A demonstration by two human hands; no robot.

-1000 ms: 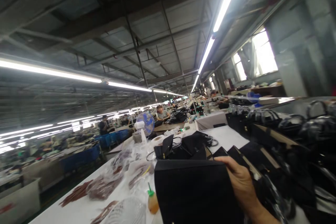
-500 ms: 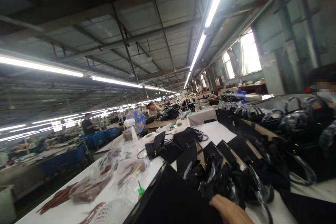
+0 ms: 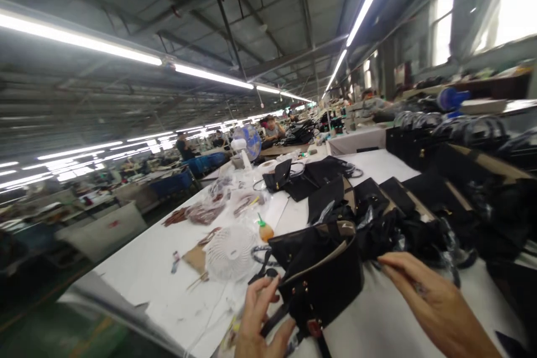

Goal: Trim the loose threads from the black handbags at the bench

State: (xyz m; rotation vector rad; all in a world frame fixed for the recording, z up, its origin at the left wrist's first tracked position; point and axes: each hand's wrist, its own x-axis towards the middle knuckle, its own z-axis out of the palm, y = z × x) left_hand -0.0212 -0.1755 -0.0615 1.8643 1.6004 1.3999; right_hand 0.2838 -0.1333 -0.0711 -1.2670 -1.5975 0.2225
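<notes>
A black bag (image 3: 327, 279) with a beige-edged opening and small metal studs stands tilted on the white table, in front of me. My left hand (image 3: 262, 316) is at its left side, thumb and fingers curled apart around a dark strap, whose contact with the fingers is unclear. To the right of the bag, my right hand (image 3: 428, 291) has its fingers stretched toward a dark strap end near the row of black bags (image 3: 403, 201). Whether its fingertips pinch anything cannot be made out.
A white round fan guard (image 3: 230, 253) and an orange bottle (image 3: 265, 231) with a green tip lie left of the bag. Plastic-wrapped brown straps (image 3: 205, 211) are farther left. A blue fan (image 3: 247, 142) stands beyond. People sit at distant tables.
The view has swung right and down. The black bag now shows its opening and studs. My left hand has come into view, and my right hand is off the bag, to its right.
</notes>
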